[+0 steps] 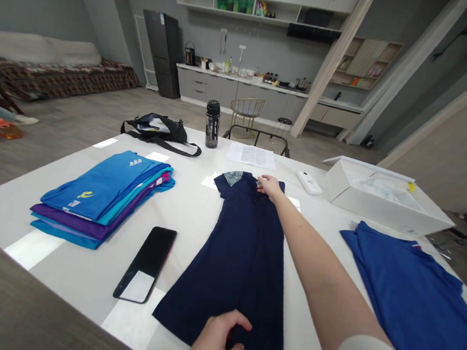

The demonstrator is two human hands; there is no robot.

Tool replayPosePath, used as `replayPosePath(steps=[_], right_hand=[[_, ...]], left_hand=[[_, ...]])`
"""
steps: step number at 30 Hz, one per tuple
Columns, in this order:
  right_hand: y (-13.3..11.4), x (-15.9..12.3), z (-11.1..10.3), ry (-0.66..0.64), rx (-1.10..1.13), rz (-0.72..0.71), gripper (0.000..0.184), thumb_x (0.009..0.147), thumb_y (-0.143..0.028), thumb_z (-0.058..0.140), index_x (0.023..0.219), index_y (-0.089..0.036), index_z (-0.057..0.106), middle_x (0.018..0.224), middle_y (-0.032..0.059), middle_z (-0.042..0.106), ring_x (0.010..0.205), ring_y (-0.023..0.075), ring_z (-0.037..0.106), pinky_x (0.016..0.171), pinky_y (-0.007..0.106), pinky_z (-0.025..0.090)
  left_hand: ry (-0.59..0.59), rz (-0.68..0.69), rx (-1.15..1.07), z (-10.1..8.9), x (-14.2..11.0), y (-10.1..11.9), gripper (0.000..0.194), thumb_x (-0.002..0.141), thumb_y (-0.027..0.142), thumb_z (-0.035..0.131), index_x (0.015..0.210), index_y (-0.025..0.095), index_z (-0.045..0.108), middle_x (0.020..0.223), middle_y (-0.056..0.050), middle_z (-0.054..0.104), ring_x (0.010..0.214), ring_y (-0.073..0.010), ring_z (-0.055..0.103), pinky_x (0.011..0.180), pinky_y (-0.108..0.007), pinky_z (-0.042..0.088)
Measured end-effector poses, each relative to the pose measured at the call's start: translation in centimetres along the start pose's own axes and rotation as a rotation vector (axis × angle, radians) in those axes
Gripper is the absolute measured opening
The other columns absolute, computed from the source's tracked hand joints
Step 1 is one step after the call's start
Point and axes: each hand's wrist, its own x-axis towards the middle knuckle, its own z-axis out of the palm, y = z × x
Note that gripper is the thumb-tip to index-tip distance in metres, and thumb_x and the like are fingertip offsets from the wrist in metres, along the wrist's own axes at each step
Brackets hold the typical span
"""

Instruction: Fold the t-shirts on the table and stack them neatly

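Observation:
A dark navy short-sleeved shirt (248,241) lies lengthwise before me, with a grey patterned patch at its left shoulder. Its long body shows a lengthwise crease and widens toward me; the bottom end runs out of view. My right hand (270,188) reaches to the far end, its fingers closed on the cloth at the collar. Over the near part of the shirt is my left hand (221,341), thumb and index finger curved and apart, with nothing visible between them. A black phone (146,262) lies flat on the table left of the shirt.
On the white table (193,193) a stack of folded shirts (105,191) sits left, a blue shirt (414,300) right. Farther back are a black bag (159,129), bottle (212,124), papers (251,156), white remote (309,183) and open white box (379,193).

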Motion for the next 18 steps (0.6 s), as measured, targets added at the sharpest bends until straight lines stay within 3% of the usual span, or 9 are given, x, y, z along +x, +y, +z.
replayPosePath(steps=[3, 6, 9, 12, 15, 18], right_hand=[[1.4, -0.8, 0.3, 0.043, -0.110, -0.089, 0.033, 0.093, -0.024, 0.058, 0.124, -0.016, 0.065, 0.110, 0.0096, 0.070, 0.090, 0.0168, 0.068, 0.086, 0.032, 0.057], [2.3, -1.5, -1.2, 0.103, -0.406, -0.240, 0.036, 0.099, -0.026, 0.045, 0.129, -0.016, 0.063, 0.132, 0.0136, 0.064, 0.121, 0.0218, 0.060, 0.109, 0.036, 0.044], [3.3, -2.6, -2.2, -0.001, -0.742, -0.353, 0.042, 0.102, -0.033, 0.044, 0.136, -0.015, 0.060, 0.142, 0.0155, 0.059, 0.134, 0.0253, 0.051, 0.116, 0.039, 0.034], [4.6, -3.9, -2.0, -0.047, -0.894, -0.385, 0.053, 0.104, -0.046, 0.041, 0.149, -0.020, 0.049, 0.160, 0.0126, 0.041, 0.149, 0.0283, 0.032, 0.122, 0.050, 0.021], [5.7, -4.6, -1.4, -0.079, -1.006, -0.346, 0.059, 0.106, -0.054, 0.030, 0.156, -0.024, 0.040, 0.165, 0.0100, 0.032, 0.154, 0.0299, 0.021, 0.123, 0.059, 0.011], [6.4, -4.4, -1.2, -0.119, -1.040, -0.328, 0.062, 0.105, -0.056, 0.028, 0.158, -0.025, 0.037, 0.166, 0.0104, 0.031, 0.154, 0.0315, 0.021, 0.122, 0.061, 0.009]], left_hand=[[0.053, 0.053, 0.230, -0.5, -0.7, -0.6, 0.035, 0.078, 0.016, 0.062, 0.110, 0.027, 0.072, 0.066, 0.005, 0.048, 0.063, -0.0134, 0.054, 0.064, -0.023, 0.046], [0.079, 0.099, 0.468, -0.6, -1.5, -0.5, 0.033, 0.081, 0.018, 0.063, 0.110, 0.030, 0.073, 0.064, 0.003, 0.058, 0.071, -0.0181, 0.063, 0.069, -0.025, 0.048], [0.083, 0.124, 0.649, -0.7, -2.0, 0.2, 0.023, 0.087, 0.023, 0.060, 0.104, 0.030, 0.074, 0.068, 0.001, 0.068, 0.071, -0.0215, 0.069, 0.068, -0.028, 0.052], [0.248, 0.344, 0.836, -0.5, -1.4, 1.0, 0.028, 0.094, 0.019, 0.053, 0.113, 0.026, 0.071, 0.095, -0.005, 0.076, 0.086, -0.0231, 0.073, 0.078, -0.032, 0.057], [0.390, 0.675, 0.980, 0.0, 0.2, 1.3, 0.047, 0.097, 0.026, 0.056, 0.143, 0.020, 0.055, 0.144, -0.013, 0.060, 0.131, -0.0285, 0.058, 0.108, -0.045, 0.049], [0.311, 0.759, 1.023, 0.7, 1.7, 0.9, 0.068, 0.096, 0.048, 0.059, 0.155, 0.020, 0.040, 0.162, -0.013, 0.038, 0.149, -0.0310, 0.036, 0.120, -0.055, 0.035]])
